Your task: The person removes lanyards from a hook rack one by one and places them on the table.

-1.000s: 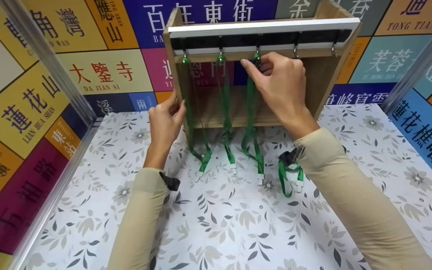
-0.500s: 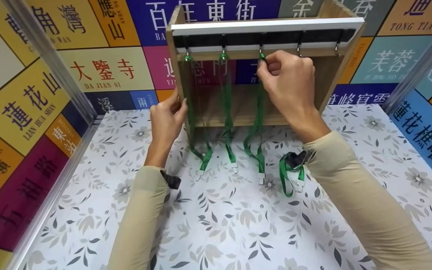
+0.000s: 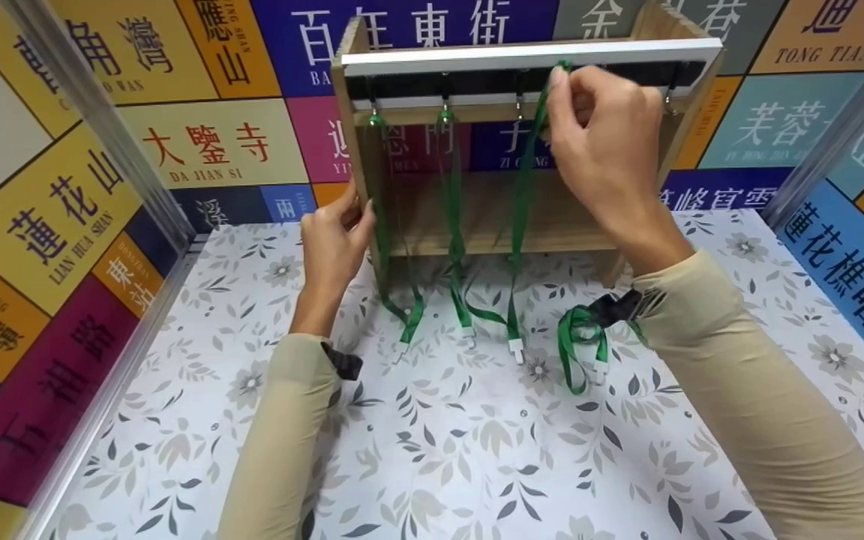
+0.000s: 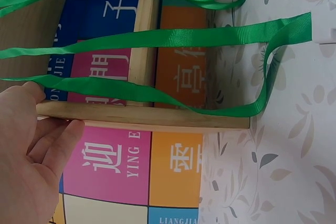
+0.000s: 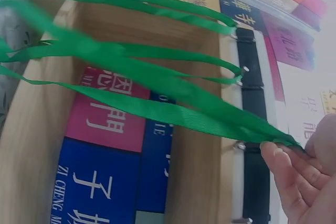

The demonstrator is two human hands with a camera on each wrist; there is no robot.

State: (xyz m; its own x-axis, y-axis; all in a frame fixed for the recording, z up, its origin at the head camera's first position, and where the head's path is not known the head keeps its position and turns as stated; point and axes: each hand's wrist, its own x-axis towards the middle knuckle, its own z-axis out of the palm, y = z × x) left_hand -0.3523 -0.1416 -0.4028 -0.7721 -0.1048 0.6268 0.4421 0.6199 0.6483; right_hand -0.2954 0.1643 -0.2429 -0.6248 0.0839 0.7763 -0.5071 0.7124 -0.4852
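Note:
My right hand [image 3: 612,142] pinches the top of a green lanyard [image 3: 526,202] in front of the black strip, up and right of the bare third hook [image 3: 520,106]. In the right wrist view its ribbon [image 5: 173,114] stretches taut to the fingertips; its white clip [image 3: 517,351] hangs low at the table. With thumb and fingers, my left hand [image 3: 331,247] grips the left side panel [image 4: 142,115] of the wooden hook rack [image 3: 477,214]. Two more green lanyards hang from the first hook [image 3: 373,112] and second hook [image 3: 445,112].
Another green lanyard [image 3: 568,345] lies coiled on the floral tablecloth [image 3: 439,450], by the right sleeve. Behind the rack stands a wall of coloured sign panels [image 3: 207,142]. Clear upright posts [image 3: 109,127] edge the table. The rightmost hook [image 3: 670,101] carries nothing.
My right hand has lifted the lanyard off the third hook and moved up and right with it. The lanyard's lower end has shifted slightly left. The left hand holds still on the panel.

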